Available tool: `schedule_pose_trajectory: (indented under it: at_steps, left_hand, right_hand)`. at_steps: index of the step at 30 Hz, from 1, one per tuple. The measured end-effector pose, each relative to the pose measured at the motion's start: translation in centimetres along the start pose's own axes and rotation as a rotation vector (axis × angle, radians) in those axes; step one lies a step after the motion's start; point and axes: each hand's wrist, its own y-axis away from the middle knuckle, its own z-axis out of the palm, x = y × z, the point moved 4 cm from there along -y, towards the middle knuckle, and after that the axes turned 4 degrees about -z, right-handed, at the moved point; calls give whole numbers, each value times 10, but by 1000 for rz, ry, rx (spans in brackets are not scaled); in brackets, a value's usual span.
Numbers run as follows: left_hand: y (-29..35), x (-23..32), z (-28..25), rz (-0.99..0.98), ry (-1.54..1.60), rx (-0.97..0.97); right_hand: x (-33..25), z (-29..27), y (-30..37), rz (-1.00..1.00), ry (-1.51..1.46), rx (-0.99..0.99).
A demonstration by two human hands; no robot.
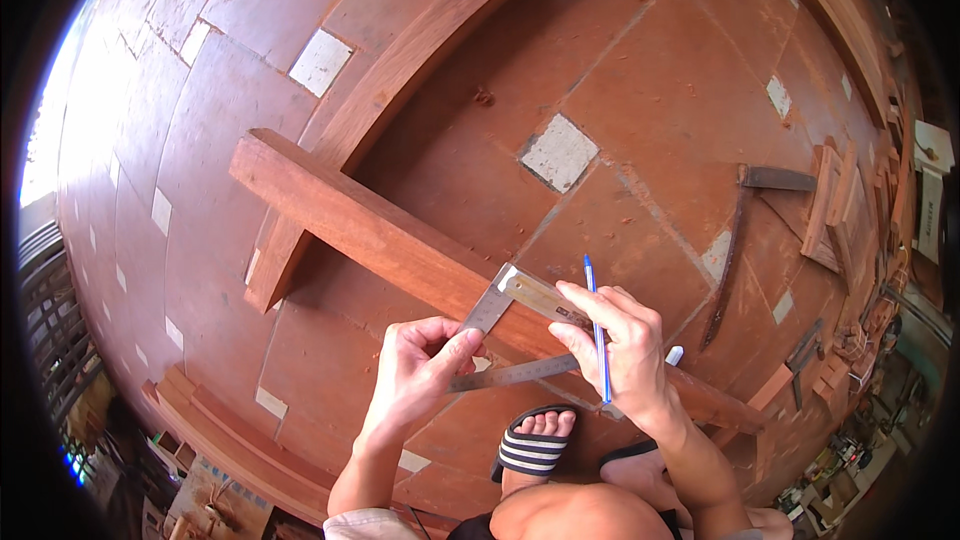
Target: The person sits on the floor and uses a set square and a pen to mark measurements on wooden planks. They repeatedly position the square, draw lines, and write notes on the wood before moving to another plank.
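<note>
A reddish timber beam [370, 225] lies crosswise in front of me, its left part resting over a second beam [400, 60]. On it sits a try square with a steel blade [487, 309] and a brass-coloured stock [540, 294]. My left hand [418, 368] pinches the blade between thumb and fingers. At the stock's right end is my right hand [625, 345], its thumb and forefinger closed on it. A blue and white pen [600, 340] is tucked among that hand's fingers. A marked steel rule [520, 373] spans below both hands; what holds it is hidden.
An old handsaw-like curved tool [738, 250] lies to the right, near stacked wood pieces [835, 205]. Long boards [240, 440] lie at the lower left. My sandalled foot [535, 440] is close below the beam. The tiled floor has pale square insets [560, 153].
</note>
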Motion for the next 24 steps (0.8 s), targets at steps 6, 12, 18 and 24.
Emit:
schedule_pose_trajectory:
  at_steps: [6,12,18,24]
  left_hand:
    - [-2,-1,-2,-14,1,-12]
    - [-4,-4,-4,-8,-30,-16]
    - [-5,-3,-4,0,-54,-17]
    - [-6,-4,-4,29,-69,-20]
  right_hand:
    - [2,1,-1,-21,-9,-6]
    - [2,1,-1,-24,-18,-10]
    - [6,2,0,12,-18,-52]
    - [-14,-9,-22,-23,-122,45]
